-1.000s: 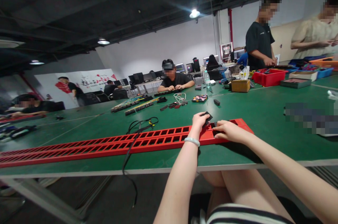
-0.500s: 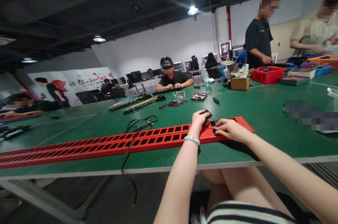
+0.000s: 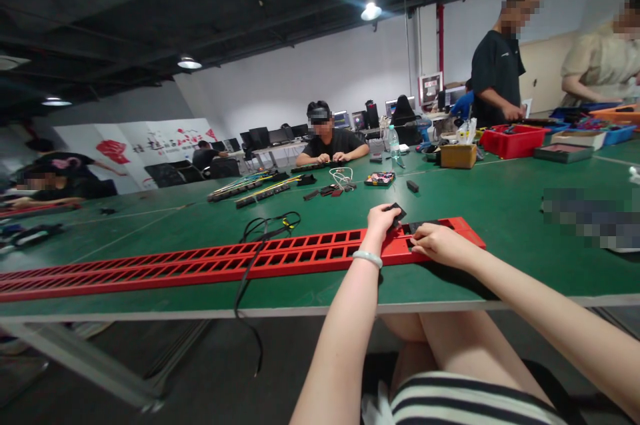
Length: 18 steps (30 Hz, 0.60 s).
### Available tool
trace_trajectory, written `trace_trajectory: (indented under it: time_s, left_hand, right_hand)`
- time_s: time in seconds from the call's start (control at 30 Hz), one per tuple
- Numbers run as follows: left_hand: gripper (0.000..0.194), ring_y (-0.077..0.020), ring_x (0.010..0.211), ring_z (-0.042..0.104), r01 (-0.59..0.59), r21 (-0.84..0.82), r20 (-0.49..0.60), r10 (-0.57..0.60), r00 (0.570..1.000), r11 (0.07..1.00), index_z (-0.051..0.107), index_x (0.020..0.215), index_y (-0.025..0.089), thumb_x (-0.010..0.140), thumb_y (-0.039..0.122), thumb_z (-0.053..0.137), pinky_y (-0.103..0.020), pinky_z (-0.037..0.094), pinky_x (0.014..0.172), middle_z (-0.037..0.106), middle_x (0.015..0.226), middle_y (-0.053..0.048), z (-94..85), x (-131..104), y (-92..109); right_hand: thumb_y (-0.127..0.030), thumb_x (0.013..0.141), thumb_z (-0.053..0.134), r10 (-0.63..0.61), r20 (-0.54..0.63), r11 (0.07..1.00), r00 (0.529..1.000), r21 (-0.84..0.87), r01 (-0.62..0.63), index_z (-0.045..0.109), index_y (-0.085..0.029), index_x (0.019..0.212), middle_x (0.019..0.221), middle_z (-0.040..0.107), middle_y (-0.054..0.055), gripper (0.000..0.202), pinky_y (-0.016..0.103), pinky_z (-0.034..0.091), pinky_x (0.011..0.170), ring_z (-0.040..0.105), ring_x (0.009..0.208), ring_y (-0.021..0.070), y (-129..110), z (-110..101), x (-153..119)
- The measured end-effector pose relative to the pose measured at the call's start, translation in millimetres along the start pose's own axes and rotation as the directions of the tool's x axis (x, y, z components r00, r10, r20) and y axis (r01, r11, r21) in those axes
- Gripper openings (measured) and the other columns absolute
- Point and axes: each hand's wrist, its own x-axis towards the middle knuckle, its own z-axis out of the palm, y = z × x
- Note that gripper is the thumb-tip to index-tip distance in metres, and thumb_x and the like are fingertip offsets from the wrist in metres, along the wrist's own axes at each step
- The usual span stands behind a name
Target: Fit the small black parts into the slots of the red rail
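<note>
A long red slotted frame (image 3: 300,258) lies along the front edge of the green table. Near its right end, my left hand (image 3: 381,221) is closed on a small black part (image 3: 397,213), held just above the frame. My right hand (image 3: 434,242) is beside it, fingers pinched together over the frame's right section; what they hold, if anything, is too small to make out. A black piece (image 3: 423,226) sits in the frame behind my right fingers. A black cable (image 3: 243,288) crosses the frame and hangs over the table edge.
Beyond the frame lie a black block (image 3: 413,186), a patterned box (image 3: 379,179), a white cable (image 3: 341,177) and wired strips (image 3: 270,191). A red bin (image 3: 513,141) and a cardboard box (image 3: 458,156) stand at the back right. Several people are around the tables.
The camera view has shifted slightly. My right fingers have drawn closer together, and more of the black piece behind them shows. My left hand still holds the black part.
</note>
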Motion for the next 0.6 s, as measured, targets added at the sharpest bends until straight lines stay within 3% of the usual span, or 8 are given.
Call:
trace_trajectory:
  time_s: [0.6]
  left_hand:
    - [0.023, -0.0060, 0.036, 0.045, 0.011, -0.145, 0.055, -0.003, 0.998, 0.989, 0.059, 0.082, 0.010, 0.062, 0.022, 0.063, -0.017, 0.034, 0.036, 0.054, 0.055, -0.003, -1.1, -2.5, 2.5]
  right_hand:
    - [-0.034, 0.081, 0.047, 0.006, 0.021, 0.992, 1.000, 0.125, -0.009, 0.067, -0.023, 0.088, 0.090, 0.064, 0.006, 0.025, 0.031, 0.040, 0.076, 0.052, 0.087, 0.0175, 7.8, -9.2, -2.2]
